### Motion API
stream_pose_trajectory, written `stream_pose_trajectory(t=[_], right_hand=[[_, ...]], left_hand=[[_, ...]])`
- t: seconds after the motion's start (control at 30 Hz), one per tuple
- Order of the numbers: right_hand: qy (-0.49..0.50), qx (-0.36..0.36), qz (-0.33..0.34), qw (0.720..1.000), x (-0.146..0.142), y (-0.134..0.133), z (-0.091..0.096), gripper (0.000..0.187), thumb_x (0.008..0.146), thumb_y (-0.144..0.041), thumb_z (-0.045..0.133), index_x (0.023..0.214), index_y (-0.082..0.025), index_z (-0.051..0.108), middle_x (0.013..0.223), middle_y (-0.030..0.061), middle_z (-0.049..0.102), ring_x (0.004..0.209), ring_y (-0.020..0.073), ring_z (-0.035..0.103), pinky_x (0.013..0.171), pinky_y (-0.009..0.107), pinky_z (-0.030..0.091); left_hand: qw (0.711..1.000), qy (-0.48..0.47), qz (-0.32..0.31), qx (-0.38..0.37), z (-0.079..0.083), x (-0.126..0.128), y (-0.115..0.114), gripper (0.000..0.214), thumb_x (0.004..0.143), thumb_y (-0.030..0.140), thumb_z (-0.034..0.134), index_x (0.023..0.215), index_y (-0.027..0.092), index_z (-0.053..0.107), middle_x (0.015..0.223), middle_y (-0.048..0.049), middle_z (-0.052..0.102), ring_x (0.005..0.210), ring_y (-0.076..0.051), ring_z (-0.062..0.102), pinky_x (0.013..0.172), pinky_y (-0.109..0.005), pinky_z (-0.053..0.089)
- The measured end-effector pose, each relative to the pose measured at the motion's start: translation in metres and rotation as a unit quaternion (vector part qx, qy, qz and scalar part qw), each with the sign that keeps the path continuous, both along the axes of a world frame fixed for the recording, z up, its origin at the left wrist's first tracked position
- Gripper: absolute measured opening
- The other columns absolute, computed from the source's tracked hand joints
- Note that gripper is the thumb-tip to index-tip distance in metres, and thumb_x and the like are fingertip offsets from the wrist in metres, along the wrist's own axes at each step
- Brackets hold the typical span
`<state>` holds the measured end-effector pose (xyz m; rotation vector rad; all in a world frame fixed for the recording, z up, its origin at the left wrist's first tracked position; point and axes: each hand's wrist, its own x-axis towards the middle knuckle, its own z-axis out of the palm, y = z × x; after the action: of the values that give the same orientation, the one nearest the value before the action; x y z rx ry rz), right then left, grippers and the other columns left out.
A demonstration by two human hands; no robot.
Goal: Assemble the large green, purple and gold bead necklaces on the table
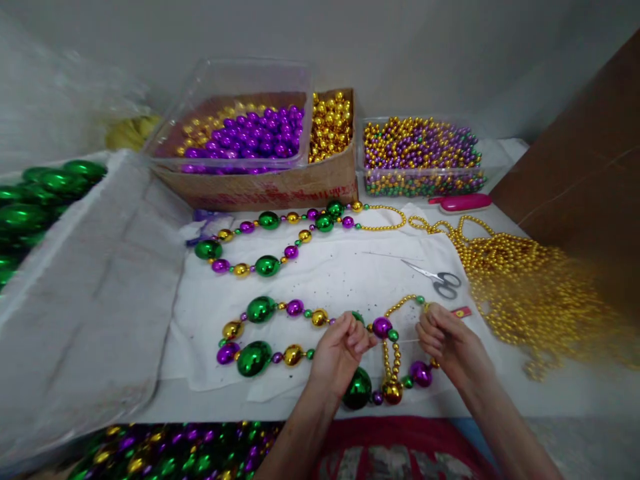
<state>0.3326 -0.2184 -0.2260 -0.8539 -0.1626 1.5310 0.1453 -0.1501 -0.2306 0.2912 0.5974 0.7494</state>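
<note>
My left hand (341, 351) is closed, pinching the bead necklace (280, 331) of green, purple and gold beads that lies on the white cloth (330, 273), next to a purple bead (381, 326). My right hand (447, 341) is closed in a pinch on the same necklace's thin gold-bead end near a small green bead (420, 300). A large green bead (357, 389) and a gold bead (392, 391) of the strand lie between my wrists.
A second finished necklace (270, 240) lies farther back. Scissors (437, 279) rest right of centre, beside a heap of gold bead strands (525, 280). Bead boxes (250, 133) (420, 153) line the wall, with a pink tool (460, 202) in front. Green balls (30, 200) fill a bag at left.
</note>
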Motion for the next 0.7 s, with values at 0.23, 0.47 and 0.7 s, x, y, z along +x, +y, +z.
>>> stream_pose_trajectory(t=[0.23,0.47,0.7], right_hand=[[-0.165,-0.051,0.171,0.97,-0.003,-0.002,0.004,0.034,0.084,-0.042,0.055,0.07,-0.019,0.035,0.057,-0.0063,0.031,0.045,0.0051,0.022,0.04,0.018,0.012],[-0.538,0.066,0.358,0.76,-0.024,0.015,0.005,0.026,0.09,-0.037,0.041,0.076,-0.017,0.051,0.072,0.0012,0.054,0.071,0.0131,0.051,0.063,0.023,0.035],[-0.678,0.077,0.459,0.569,-0.036,0.021,0.014,0.024,0.089,-0.024,0.037,0.088,-0.02,0.061,0.082,0.0073,0.069,0.076,0.0184,0.062,0.064,0.025,0.034]], left_hand=[[0.965,0.163,-0.081,0.187,0.01,-0.017,0.002,0.031,0.088,0.034,0.049,0.063,0.016,0.045,0.055,0.0036,0.041,0.053,-0.01,0.04,0.07,-0.028,0.041],[0.7,0.481,-0.297,0.436,0.02,-0.022,-0.006,0.031,0.092,0.033,0.036,0.079,0.016,0.058,0.069,-0.0016,0.056,0.064,-0.015,0.05,0.058,-0.024,0.033],[0.551,0.559,-0.338,0.52,0.008,-0.013,0.001,0.03,0.094,0.029,0.032,0.079,0.018,0.056,0.076,-0.0043,0.063,0.069,-0.017,0.056,0.058,-0.026,0.032]])
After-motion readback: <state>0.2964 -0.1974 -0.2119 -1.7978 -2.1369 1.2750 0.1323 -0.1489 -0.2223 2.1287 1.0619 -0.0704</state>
